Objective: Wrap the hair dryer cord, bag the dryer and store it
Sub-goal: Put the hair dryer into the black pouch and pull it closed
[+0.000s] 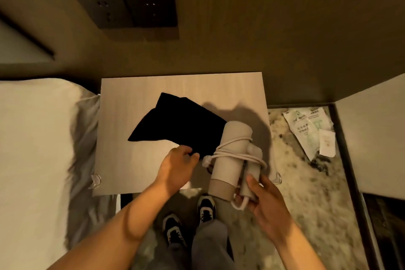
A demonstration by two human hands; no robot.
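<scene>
A: Hands? 
B: Right hand (266, 198) wrapped round folded handle of cream plastic cylindrical hair dryer (230, 160), cord (236, 153) wound on. Left hand (178, 165) pinches black cloth bag (179, 124) edge.
A: Why?
B: Likely opening it. Bag lies beyond the left hand on pale wooden surface (135, 94).

A pale wood-grain tabletop (135, 169) stands against a dark wall. Left of the tabletop and touching its edge lies a bed (37, 138) with light bedding. On the wall above the tabletop sits a dark socket panel (127, 7). Right of the tabletop, printed paper leaflets (311, 131) lie on a speckled floor (306, 208). Below its near edge, two dark sneakers (206, 208) show.
</scene>
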